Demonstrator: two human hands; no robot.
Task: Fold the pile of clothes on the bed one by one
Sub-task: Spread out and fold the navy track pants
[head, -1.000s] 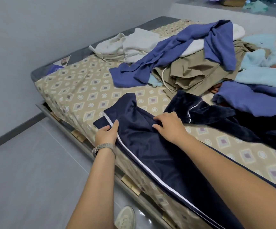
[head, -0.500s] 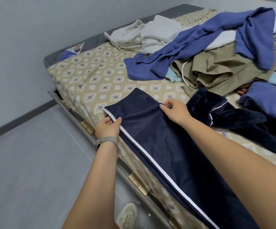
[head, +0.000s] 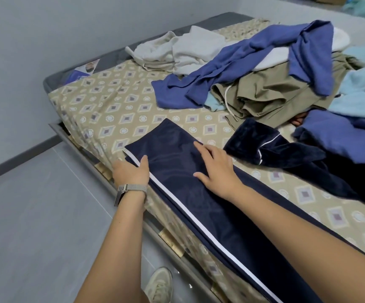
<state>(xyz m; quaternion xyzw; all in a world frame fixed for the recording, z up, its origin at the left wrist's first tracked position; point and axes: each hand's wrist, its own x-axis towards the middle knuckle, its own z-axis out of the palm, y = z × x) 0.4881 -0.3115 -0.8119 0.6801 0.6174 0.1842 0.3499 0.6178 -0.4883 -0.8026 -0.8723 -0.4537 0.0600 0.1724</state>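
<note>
On navy trousers (head: pixel 177 171), right hand (head: pixel 216 169) rests (fingers flat).

Bare forearms, a silver mesh-band watch (head: pixel 131 189) on the left wrist, a cream sneaker (head: pixel 159 285).

Grey tiled floor (head: pixel 35 226) along the left side of the bed, meeting a pale wall (head: pixel 46 29) at a dark skirting board (head: pixel 19 157). Printed leaflet (head: pixel 83 72) lying at the far left corner of the bed, on bare grey mattress. Pale shoe (head: pixel 158 285) on the floor just beside the bed's near edge. Metal bed frame (head: pixel 102 178) with wooden slat ends showing under the left edge.
</note>
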